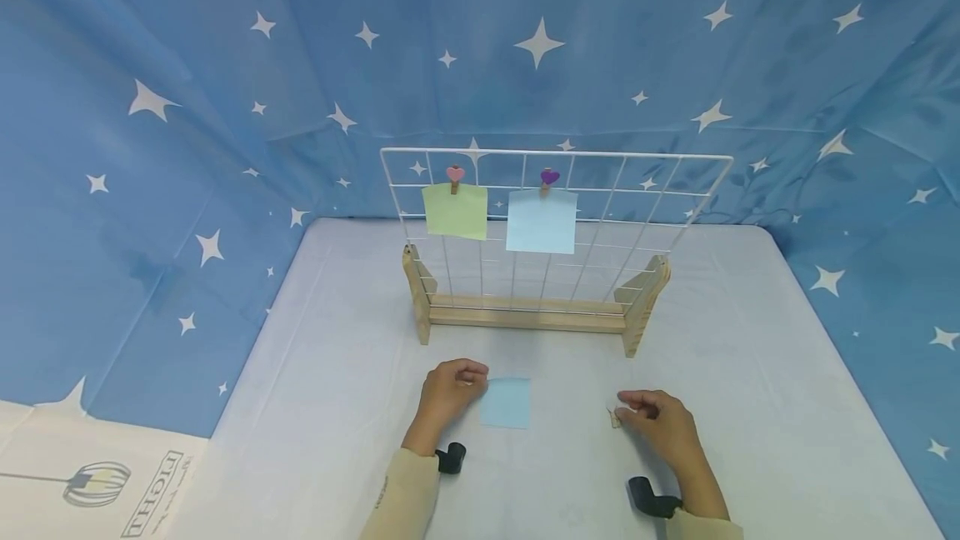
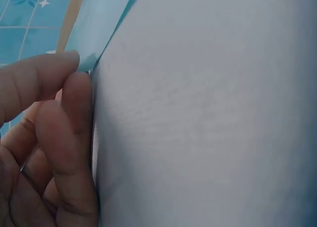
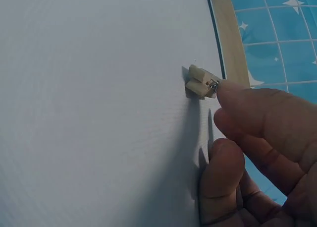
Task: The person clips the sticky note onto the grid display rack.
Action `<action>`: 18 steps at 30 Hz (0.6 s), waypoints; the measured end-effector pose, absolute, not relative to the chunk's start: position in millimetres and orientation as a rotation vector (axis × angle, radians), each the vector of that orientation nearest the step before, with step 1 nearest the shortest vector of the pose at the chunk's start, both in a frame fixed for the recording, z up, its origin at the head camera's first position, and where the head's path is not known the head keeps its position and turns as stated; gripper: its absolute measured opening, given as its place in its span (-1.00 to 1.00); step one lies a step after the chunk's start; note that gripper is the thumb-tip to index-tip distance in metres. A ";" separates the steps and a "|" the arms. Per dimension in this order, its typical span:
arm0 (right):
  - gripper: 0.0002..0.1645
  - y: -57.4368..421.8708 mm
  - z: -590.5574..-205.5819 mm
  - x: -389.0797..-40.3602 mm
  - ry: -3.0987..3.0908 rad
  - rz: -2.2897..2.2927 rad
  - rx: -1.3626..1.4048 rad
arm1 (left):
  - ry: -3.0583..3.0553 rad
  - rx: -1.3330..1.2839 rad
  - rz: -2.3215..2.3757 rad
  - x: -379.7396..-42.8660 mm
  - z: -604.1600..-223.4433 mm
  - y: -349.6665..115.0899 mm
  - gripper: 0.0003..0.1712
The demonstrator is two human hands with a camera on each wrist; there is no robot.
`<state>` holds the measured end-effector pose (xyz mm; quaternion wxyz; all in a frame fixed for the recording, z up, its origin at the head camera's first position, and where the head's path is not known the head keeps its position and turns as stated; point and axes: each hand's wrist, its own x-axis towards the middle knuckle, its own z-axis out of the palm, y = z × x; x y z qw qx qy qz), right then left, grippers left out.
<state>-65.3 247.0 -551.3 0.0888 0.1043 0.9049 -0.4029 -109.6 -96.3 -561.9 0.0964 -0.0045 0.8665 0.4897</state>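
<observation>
A light-blue paper square [image 1: 506, 403] lies in front of the rack, and my left hand [image 1: 450, 394] pinches its upper-left corner. In the left wrist view the sheet [image 2: 101, 24] runs up from the thumb and index fingertips. On the right, a small wooden clothespin [image 3: 199, 83] with a metal spring is on the white tabletop. My right hand [image 1: 662, 423] touches the clothespin with one fingertip, which hides its end. Thumb and index of this hand stand apart, the other fingers loosely bent.
Behind the hands stands a white wire grid rack [image 1: 600, 232] on a wooden base [image 1: 525, 319]. A green sheet [image 1: 456, 213] hangs there under a pink-heart clothespin [image 1: 455, 176], and a blue sheet [image 1: 542, 223] under a purple-heart clothespin [image 1: 549, 178]. A starry blue curtain [image 1: 480, 98] surrounds the table.
</observation>
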 end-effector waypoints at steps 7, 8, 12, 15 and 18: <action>-0.72 245.5 -549.9 -65.9 2.681 -1.187 0.268 | 2.545 -0.001 1.469 -108.9 -562.9 -98.1 -0.89; -0.73 245.1 -549.7 -66.1 2.677 -1.188 0.271 | 2.538 0.004 1.474 -108.8 -563.0 -98.8 -0.89; -0.75 244.8 -548.6 -66.2 2.663 -1.194 0.272 | 2.484 0.020 1.512 -108.1 -562.5 -101.6 -0.87; -0.75 245.9 -548.0 -65.7 2.644 -1.208 0.253 | 2.417 0.022 1.565 -107.9 -562.6 -103.7 -0.87; -0.78 246.7 -547.7 -64.6 2.631 -1.219 0.215 | 2.359 0.009 1.606 -107.9 -562.9 -104.8 -0.88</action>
